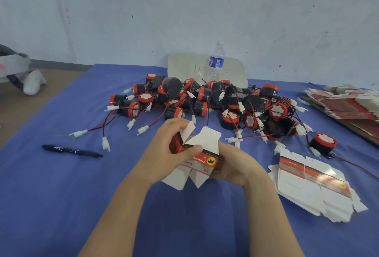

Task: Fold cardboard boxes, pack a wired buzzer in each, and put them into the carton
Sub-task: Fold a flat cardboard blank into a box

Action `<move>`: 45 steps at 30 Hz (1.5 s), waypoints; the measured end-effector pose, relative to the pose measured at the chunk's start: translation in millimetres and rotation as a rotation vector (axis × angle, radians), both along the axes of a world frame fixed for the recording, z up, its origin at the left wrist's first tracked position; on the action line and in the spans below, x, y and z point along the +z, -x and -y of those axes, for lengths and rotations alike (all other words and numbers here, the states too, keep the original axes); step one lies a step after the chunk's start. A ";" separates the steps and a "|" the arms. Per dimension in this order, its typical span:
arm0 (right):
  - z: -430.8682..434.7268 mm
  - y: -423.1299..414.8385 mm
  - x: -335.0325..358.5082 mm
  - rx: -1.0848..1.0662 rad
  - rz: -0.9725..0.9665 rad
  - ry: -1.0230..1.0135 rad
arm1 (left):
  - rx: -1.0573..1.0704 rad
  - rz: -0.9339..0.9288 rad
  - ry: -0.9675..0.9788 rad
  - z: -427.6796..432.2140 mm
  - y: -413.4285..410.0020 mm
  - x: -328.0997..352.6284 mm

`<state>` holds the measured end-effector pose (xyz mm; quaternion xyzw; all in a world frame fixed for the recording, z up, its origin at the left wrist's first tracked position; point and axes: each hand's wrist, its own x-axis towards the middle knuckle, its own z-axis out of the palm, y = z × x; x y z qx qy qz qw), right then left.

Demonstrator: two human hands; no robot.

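Cardboard box (205,159), half folded, sits in both hands above the middle of the blue worktop (61,195), nearer the front edge than the back. We see its white flaps standing open at the top and hanging open at the bottom, with the red printed panel facing up. Left hand (170,150) is clamped on the box's left side: fingers curled over the top near a raised flap, thumb pressed flat on the front panel. Right hand (235,166) grips the box's right end, back of the hand toward us, fingertips hidden behind the card.

Pile of wired buzzers (205,101), black bodies with red rims, spreads across the back half of the worktop; red and black leads with white plugs trail toward the hands. We mark one lone buzzer (324,142) apart from the pile, toward the right edge. Just in front of it lies a small stack of flat box blanks (313,185), fanned slightly and right of the right hand. A bigger stack of blanks (344,105) lies along the right edge toward the back corner.

Black pen (71,151) lies flat near the left edge, well apart from the hands. Water bottle (216,62) stands upright at the back edge behind the pile, with a pale board (182,68) leaning on the wall behind it.
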<state>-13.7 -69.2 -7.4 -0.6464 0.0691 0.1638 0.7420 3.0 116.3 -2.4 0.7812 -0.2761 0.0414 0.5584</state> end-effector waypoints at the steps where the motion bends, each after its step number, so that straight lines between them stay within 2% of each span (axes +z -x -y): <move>1: 2.0 0.7 -0.8 0.006 -0.004 0.058 | 0.021 0.038 -0.020 0.4 -0.5 -0.4; 4: -1.7 1.2 -1.0 0.009 -0.010 0.126 | 0.065 0.082 -0.033 1.0 -1.6 0.7; 6: -7.7 -1.5 -2.1 -0.035 0.022 0.013 | 0.070 0.144 -0.044 2.3 0.4 0.3; 8: -11.7 -3.8 -2.3 -0.042 0.105 -0.141 | 0.111 0.232 -0.138 4.6 0.9 -1.6; 11: -12.1 -5.3 -4.3 -0.047 0.220 -0.252 | 0.121 0.153 -0.191 10.2 -0.3 -1.9; 17: -14.7 -5.9 -4.4 -0.149 0.291 -0.180 | 0.020 -0.121 0.140 8.6 2.1 -4.8; 20: -15.1 -6.6 -6.0 -0.225 0.348 -0.123 | 0.000 -0.235 0.128 6.0 -1.6 -8.5; 22: -14.4 -7.6 -7.9 -0.264 0.373 -0.050 | -0.025 -0.230 0.085 3.3 -4.2 -8.4; 26: -14.4 -9.3 -11.3 -0.270 0.403 0.053 | -0.023 -0.233 0.122 -4.0 -6.3 -7.9; 36: -15.6 -9.0 -11.9 -0.239 0.416 0.144 | -0.041 -0.267 0.171 -5.8 -5.5 -7.8; 39: -18.3 -9.6 -12.1 -0.297 0.387 0.121 | -0.049 -0.249 0.133 -5.4 -6.9 -10.1; 45: -23.0 -11.7 -15.0 -0.362 0.384 0.202 | -0.021 -0.238 0.096 -2.4 -8.2 -13.2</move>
